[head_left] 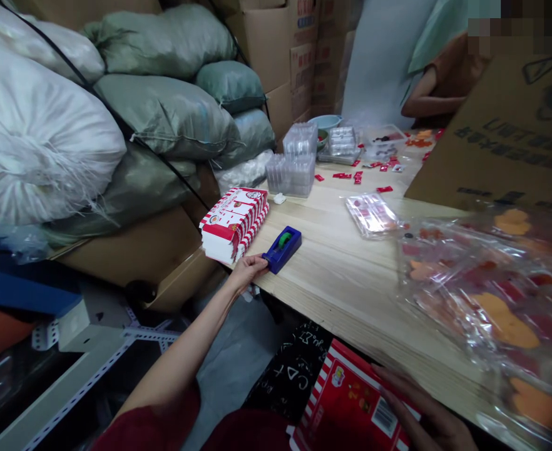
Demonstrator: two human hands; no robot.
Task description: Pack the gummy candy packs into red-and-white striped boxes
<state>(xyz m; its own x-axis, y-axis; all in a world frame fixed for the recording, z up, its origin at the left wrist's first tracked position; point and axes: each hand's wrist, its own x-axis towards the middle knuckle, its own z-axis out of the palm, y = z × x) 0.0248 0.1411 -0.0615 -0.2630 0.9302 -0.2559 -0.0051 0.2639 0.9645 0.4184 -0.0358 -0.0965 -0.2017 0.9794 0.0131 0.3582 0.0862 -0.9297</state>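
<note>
So, the left hand [250, 269] is stretched out to the middle of the frame and sits right at the near end of the blue tape dispenser [283, 248], fingers touching it. From this angle I honestly can't tell if its grip is clenched on the dispenser or just resting against it. The dispenser stands at the left edge of the wooden counter [342, 275], just beside a stack of flat red-and-white cartons [233, 225] that hangs a bit over that edge. Down at the bottom right of the frame, the right hand [421, 413] has its grip on a red striped carton [351, 407], fingers laid across the printed face near the barcode. That carton is held below the counter's near edge, over the lap. The right side of the frame is full of clear plastic bags [492, 294] with orange and red pieces inside, and a smaller clear packet [371, 214] lies near them on the counter. Further back there are stacked clear trays [292, 172] and scattered little red packets [383, 188]. Big stuffed sacks [163, 113] are piled up at the upper left, and another person's arm [429, 100] shows in the upper right.
</note>
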